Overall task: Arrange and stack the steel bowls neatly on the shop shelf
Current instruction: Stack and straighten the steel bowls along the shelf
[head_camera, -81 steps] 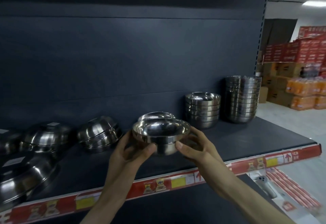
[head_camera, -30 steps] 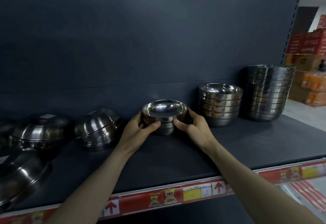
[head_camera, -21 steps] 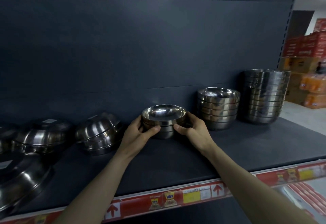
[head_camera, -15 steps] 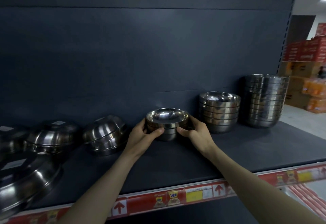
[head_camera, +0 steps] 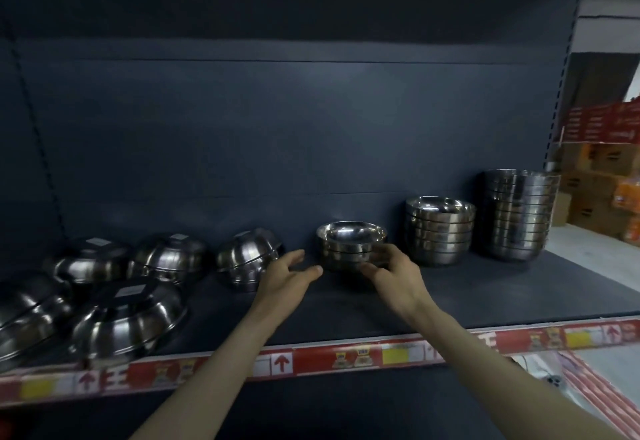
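Note:
A short stack of steel bowls (head_camera: 349,244) stands upright at the middle of the dark shelf (head_camera: 467,297). My right hand (head_camera: 393,275) curls around the stack's lower right side, thumb in front and fingers behind. My left hand (head_camera: 289,277) hovers just left of the stack with relaxed fingers, touching nothing. To the right stand a taller bowl stack (head_camera: 440,230) and the tallest stack (head_camera: 517,214) near the shelf's end.
Upturned steel bowls (head_camera: 247,259) and lidded pots (head_camera: 128,318) crowd the shelf's left half. A red price strip (head_camera: 346,358) runs along the front edge. Cartons (head_camera: 602,194) are piled in the aisle at the right.
The bowl carried in both hands was set onto the middle stack at the back of the shelf. My left hand has since let go and drawn back to the left.

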The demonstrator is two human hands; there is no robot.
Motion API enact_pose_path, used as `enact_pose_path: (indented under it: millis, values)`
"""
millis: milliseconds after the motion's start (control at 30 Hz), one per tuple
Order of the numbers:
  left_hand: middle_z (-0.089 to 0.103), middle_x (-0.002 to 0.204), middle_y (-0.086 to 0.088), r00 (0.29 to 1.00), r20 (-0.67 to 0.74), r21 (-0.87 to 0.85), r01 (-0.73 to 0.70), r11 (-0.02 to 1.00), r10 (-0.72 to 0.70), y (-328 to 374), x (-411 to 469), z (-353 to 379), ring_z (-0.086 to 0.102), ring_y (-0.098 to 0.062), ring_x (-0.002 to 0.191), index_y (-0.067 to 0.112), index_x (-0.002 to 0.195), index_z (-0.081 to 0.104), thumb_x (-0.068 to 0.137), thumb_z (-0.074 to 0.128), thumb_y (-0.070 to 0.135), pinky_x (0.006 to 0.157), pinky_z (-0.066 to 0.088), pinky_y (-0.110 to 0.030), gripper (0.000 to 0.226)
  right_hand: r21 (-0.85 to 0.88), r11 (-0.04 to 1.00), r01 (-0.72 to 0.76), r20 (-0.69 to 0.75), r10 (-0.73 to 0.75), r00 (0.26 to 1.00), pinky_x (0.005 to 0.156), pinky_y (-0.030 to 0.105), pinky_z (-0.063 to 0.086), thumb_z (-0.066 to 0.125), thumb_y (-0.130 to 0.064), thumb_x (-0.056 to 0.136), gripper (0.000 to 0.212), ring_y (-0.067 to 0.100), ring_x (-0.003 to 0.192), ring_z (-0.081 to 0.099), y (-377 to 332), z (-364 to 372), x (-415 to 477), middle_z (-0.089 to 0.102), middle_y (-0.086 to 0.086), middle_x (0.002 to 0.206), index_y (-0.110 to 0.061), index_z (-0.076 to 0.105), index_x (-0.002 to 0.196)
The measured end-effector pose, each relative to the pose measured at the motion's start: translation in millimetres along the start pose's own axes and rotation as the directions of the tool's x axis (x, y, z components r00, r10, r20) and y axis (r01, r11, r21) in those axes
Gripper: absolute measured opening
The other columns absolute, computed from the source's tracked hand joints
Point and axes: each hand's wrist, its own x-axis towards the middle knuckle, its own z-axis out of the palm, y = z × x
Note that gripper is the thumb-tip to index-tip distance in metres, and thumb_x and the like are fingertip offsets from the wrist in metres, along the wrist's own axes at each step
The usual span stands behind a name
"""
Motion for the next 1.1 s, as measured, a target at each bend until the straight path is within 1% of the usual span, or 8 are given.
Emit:
enact_pose_path:
  millis: [167,300,433,600,733,833,933,1100]
  values:
    - [0.07,0.137,0.012,0.999,-0.041,-0.041,-0.035,0.999,0.033,13,-44,-30,0.065,-0.008,0.127,0.023,0.147,0.064,0.074,0.078,0.048,0.116,0.051,-0.044,0.078,-0.034,0.997,0.073,0.076,-0.07,0.995,0.1,0.026,0.048,0.074,-0.025,0.098,0.037,0.014,0.115,0.065,-29,24,-30,0.071,-0.008,0.115,-0.017,0.066,0.133]
    - [0.079,0.114,0.021,0.994,-0.101,-0.029,-0.048,0.998,0.045,9,-79,-55,0.072,0.001,0.113,0.044,0.116,0.073,0.092,0.081,0.024,0.111,0.055,-0.042,0.032,-0.038,0.986,0.16,0.171,-0.151,0.974,0.107,0.029,0.049,0.073,-0.028,0.098,0.045,0.012,0.122,0.063,-46,50,-54,0.07,-0.002,0.129,-0.016,0.063,0.141]
    - [0.077,0.115,0.017,0.981,-0.181,0.021,-0.068,0.997,0.07,2,-112,-81,0.073,0.001,0.107,0.044,0.118,0.07,0.094,0.078,0.019,0.106,0.058,-0.039,0.036,-0.004,0.976,0.216,0.271,-0.207,0.94,0.105,0.028,0.051,0.072,-0.026,0.099,0.04,0.01,0.12,0.065,-68,85,-73,0.071,-0.005,0.125,-0.018,0.064,0.138]
    - [0.077,0.112,0.017,0.932,-0.337,0.138,-0.094,0.986,0.136,-1,-135,-129,0.072,0.002,0.1,0.039,0.116,0.071,0.095,0.075,0.006,0.094,0.057,-0.024,0.04,0.046,0.959,0.28,0.358,-0.278,0.892,0.086,0.004,0.045,0.073,-0.023,0.099,0.028,0.006,0.108,0.066,-90,139,-92,0.073,-0.006,0.117,-0.019,0.068,0.126]
    - [0.077,0.107,0.017,0.866,-0.479,0.155,-0.08,0.985,0.146,-7,-149,-171,0.071,0.005,0.095,0.032,0.117,0.073,0.095,0.075,0.007,0.081,0.056,-0.014,0.033,0.071,0.945,0.321,0.429,-0.319,0.845,0.103,0.026,0.05,0.074,-0.027,0.095,0.039,0.012,0.12,0.065,-102,180,-93,0.073,-0.005,0.125,-0.019,0.065,0.132]
    - [0.073,0.115,0.017,0.835,-0.533,0.209,-0.024,0.978,0.135,-14,-155,-198,0.068,0.001,0.105,0.032,0.125,0.069,0.096,0.076,0.017,0.085,0.055,-0.019,0.033,0.032,0.932,0.36,0.483,-0.33,0.811,0.105,0.027,0.046,0.076,-0.034,0.096,0.051,0.014,0.126,0.059,-107,197,-90,0.066,-0.002,0.135,-0.021,0.059,0.142]
    - [0.063,0.133,0.008,0.835,-0.547,0.241,0.096,0.966,0.054,-27,-149,-219,0.063,-0.011,0.119,0.031,0.136,0.061,0.091,0.082,0.03,0.097,0.054,-0.03,0.05,-0.027,0.925,0.378,0.504,-0.314,0.805,0.116,0.041,0.044,0.074,-0.05,0.093,0.064,0.017,0.137,0.051,-102,208,-90,0.059,-0.004,0.144,-0.027,0.052,0.148]
    - [0.054,0.152,0.001,0.883,-0.456,0.27,0.255,0.928,-0.109,-46,-133,-238,0.053,-0.024,0.14,0.028,0.158,0.042,0.061,0.085,0.072,0.117,0.047,-0.052,0.115,-0.057,0.947,0.317,0.495,-0.249,0.832,0.11,0.047,0.047,0.071,-0.055,0.079,0.065,0.022,0.13,0.057,-90,218,-77,0.064,-0.003,0.135,-0.028,0.058,0.137]
